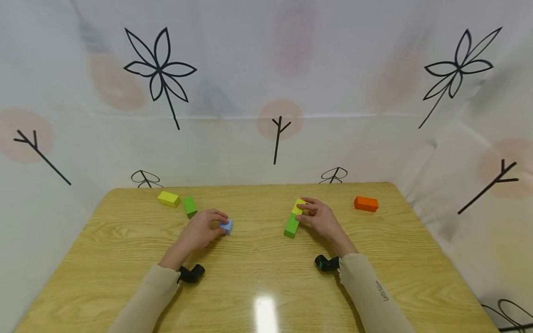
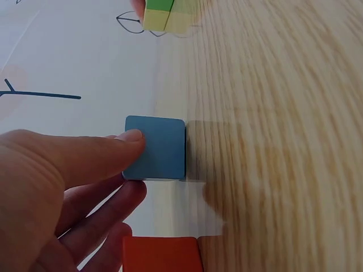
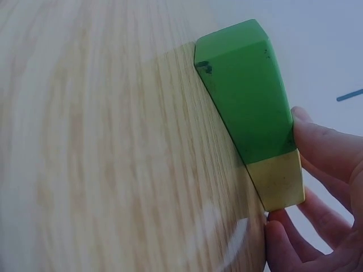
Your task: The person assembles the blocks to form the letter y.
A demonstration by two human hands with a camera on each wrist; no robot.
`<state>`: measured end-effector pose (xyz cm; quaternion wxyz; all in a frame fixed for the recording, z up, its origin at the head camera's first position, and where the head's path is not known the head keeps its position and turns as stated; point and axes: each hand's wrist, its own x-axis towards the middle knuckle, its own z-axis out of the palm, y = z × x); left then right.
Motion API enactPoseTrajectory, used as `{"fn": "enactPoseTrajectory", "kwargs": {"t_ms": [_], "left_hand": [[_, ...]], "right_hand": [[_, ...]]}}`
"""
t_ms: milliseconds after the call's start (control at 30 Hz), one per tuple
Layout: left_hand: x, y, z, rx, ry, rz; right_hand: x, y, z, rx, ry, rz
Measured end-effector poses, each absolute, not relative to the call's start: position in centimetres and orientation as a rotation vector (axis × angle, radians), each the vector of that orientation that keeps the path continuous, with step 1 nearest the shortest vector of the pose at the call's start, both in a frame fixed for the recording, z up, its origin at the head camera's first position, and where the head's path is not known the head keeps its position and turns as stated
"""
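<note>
My left hand (image 1: 202,230) pinches a blue block (image 1: 226,226) low over the wooden table, its thumb against one face in the left wrist view. A red block (image 2: 163,254) shows at that view's bottom edge, close to the curled fingers. To the right, a yellow block (image 1: 298,206) and a green block (image 1: 291,225) lie end to end in a line. My right hand (image 1: 322,219) holds the yellow block at the line's far end, fingers reaching around it. Its thumb touches the side near the seam with the green block.
At the back left of the table (image 1: 258,259) lie another yellow block (image 1: 168,199) and another green block (image 1: 190,207). An orange-red block (image 1: 366,204) lies at the back right. A patterned white cloth (image 1: 233,148) hangs behind the table's far edge.
</note>
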<state>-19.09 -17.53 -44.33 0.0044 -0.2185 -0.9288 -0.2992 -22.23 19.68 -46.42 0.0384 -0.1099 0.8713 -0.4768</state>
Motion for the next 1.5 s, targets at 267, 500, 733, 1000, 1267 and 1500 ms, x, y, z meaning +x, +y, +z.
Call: {"fn": "enactPoseTrajectory", "kwargs": {"t_ms": [267, 500, 733, 1000, 1267, 1500], "left_hand": [[-18.9, -17.3, -44.2, -0.689, -2.876, -0.988], [-18.6, -16.5, -43.9, -0.717, -2.859, -1.056], [-18.4, -15.2, -44.0, -0.821, -2.807, -1.036], [-18.1, -13.1, -43.8, -0.875, -2.824, -1.071], [-17.9, -10.7, -44.0, -0.953, -2.858, -1.095], [-18.0, -8.7, -44.1, -1.048, -2.839, -1.078]], "right_hand": [[-22.3, 19.7, -46.5, -0.337, 2.676, -1.472], [-22.4, 19.8, -46.8, -0.338, 2.680, -1.461], [-22.4, 19.8, -46.9, -0.341, 2.672, -1.470], [-22.4, 19.8, -46.8, -0.320, 2.664, -1.476], [-22.3, 19.8, -46.8, -0.314, 2.659, -1.479], [-22.3, 19.8, -46.8, -0.321, 2.666, -1.478]]}}
